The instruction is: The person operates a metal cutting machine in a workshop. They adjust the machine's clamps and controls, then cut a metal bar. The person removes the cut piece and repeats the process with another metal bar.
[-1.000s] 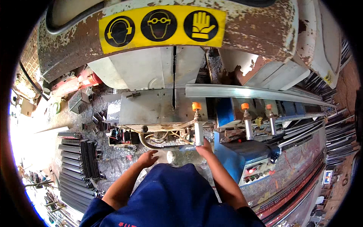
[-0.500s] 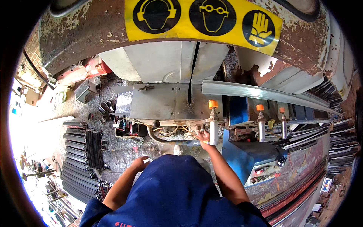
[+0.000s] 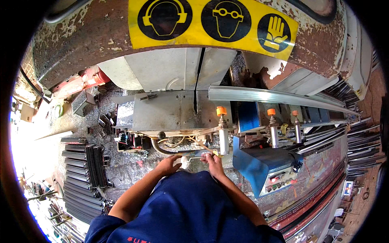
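Observation:
My right hand is in front of the machine's front edge, its fingers closed on a thin metal rod that points left. The rod is too small to name more exactly. To its left, my left hand has its fingers extended toward the rod with the thumb apart, and I see nothing in it. Both hands are just below the grey metal machine table, close to a curved hose and a white air cylinder with an orange foot.
A long silver aluminium profile lies on the table's right side, behind several orange-tipped clamps. A blue control box stands at right. Stacked dark profiles lie on the floor at left. A brown guard beam with a yellow safety sign crosses the top.
My right hand has drawn back from under the machine's front edge and now shows a thin rod. My left hand has moved right and forward, nearer to it. The view has shifted slightly.

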Demonstrator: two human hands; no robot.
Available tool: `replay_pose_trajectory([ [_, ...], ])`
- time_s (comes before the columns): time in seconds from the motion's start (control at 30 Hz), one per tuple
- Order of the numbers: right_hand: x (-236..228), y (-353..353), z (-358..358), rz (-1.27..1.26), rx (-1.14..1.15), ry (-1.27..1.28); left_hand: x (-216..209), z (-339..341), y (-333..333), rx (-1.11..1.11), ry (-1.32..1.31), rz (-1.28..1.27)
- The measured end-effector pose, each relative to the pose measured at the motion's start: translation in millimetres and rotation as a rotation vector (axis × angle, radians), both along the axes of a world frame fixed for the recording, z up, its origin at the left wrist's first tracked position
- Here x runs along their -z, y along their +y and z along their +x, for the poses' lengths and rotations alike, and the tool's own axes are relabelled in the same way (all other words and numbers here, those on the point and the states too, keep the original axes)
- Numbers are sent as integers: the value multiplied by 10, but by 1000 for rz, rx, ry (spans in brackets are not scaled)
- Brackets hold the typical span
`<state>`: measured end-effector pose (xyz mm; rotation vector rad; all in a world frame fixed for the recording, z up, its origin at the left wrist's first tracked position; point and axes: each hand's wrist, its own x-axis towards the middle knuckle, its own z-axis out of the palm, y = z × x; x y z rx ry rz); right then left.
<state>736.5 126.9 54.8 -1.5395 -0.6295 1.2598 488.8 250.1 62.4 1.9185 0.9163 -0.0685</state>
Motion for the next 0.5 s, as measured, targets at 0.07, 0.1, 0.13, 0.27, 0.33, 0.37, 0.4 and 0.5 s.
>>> replay_pose_trajectory([
  [0.07,-10,-4,-51,16,17,135,-139,115,-52,32,8,12],
  [0.1,7,-20,-72,24,24,214,-73,122,-79,69,-79,72],
  [0.13,25,-27,-86,33,31,294,-122,142,-100,78,-59,61],
  [0.27,-43,-40,-190,90,86,650,-125,81,-189,24,-12,75],
  [0.33,-6,-70,-271,88,80,724,-72,-18,-196,-15,13,7],
  [0.37,-44,-59,-297,89,79,758,-94,-21,-182,-32,23,-27],
  [0.4,-90,-65,-302,79,61,778,-145,-30,-193,-36,42,49],
  [0.5,-216,-66,-318,63,56,799,-179,-103,-194,13,120,18],
])
